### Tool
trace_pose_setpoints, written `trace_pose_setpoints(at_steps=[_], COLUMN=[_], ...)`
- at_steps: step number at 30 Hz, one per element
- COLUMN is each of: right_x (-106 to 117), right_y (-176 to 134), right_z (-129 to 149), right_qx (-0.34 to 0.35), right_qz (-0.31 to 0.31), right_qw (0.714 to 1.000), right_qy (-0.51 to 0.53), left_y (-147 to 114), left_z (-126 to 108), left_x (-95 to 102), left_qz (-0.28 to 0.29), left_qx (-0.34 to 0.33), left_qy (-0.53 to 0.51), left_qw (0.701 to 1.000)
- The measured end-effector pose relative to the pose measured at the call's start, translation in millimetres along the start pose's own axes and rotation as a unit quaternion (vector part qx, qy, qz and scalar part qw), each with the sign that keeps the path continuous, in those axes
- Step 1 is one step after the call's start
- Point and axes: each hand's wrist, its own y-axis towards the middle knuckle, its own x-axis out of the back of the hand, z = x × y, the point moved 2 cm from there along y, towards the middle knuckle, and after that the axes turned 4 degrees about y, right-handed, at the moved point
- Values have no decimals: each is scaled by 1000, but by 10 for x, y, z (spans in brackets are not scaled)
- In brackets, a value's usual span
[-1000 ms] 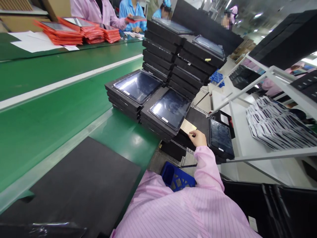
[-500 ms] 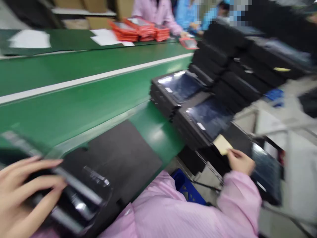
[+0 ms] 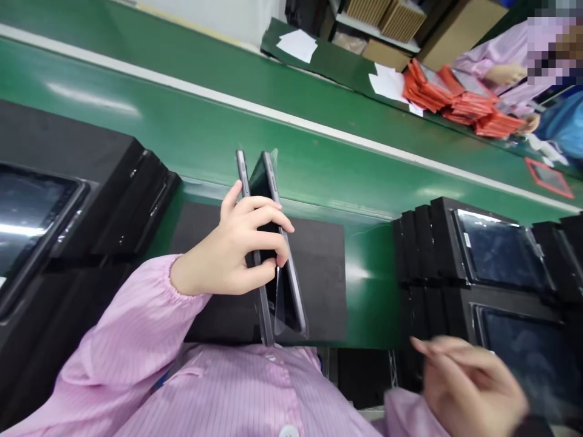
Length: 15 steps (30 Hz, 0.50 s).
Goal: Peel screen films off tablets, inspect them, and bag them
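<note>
By the grip of the left hand [image 3: 243,246], 2 slim dark tablets are being clasped on edge, side by side, with the fingers being spread across their upper edges. The left tablet [image 3: 265,315] is being held slightly apart from the right tablet [image 3: 296,297], beside whose lower end clear film [image 3: 280,312] is being seen. Both are being held over a black board [image 3: 319,279] on the green tabletop [image 3: 367,303]; whether the board is being touched by them cannot be told. At the lower right, the fingertips of the right hand [image 3: 471,385] are being pressed together; through blur, whether anything is being pinched there cannot be told.

Beyond that hand, 2 screened devices [image 3: 501,249] are being supported by black trays [image 3: 435,243]. At the far left, 1 more device [image 3: 27,224] is being carried by a pile of trays [image 3: 100,164]. Across the tabletop, red-wrapped stacks [image 3: 460,97] and white sheets [image 3: 387,82] are being borne by a dark green ledge [image 3: 337,70], near which a co-worker's pink sleeve [image 3: 487,45] is being seen.
</note>
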Motion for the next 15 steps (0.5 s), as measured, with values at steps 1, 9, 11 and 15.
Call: trace_pose_setpoints(at_steps=[1, 9, 11, 15], right_x=[-210, -1433, -1549, -1660], right_y=[48, 242, 257, 259], right_z=[-67, 191, 244, 235], right_qx=[-22, -34, -22, 3], right_qz=[74, 327, 338, 326], right_qw=[997, 939, 938, 945], right_qy=[15, 96, 78, 15], left_y=[0, 6, 4, 8], left_z=[4, 36, 31, -18], left_x=[0, -8, -4, 25], left_qz=[-4, -27, -25, -14], left_qx=[-4, -24, -20, -2], left_qy=[-1, -29, -30, -20], left_qw=[1000, 999, 999, 1000])
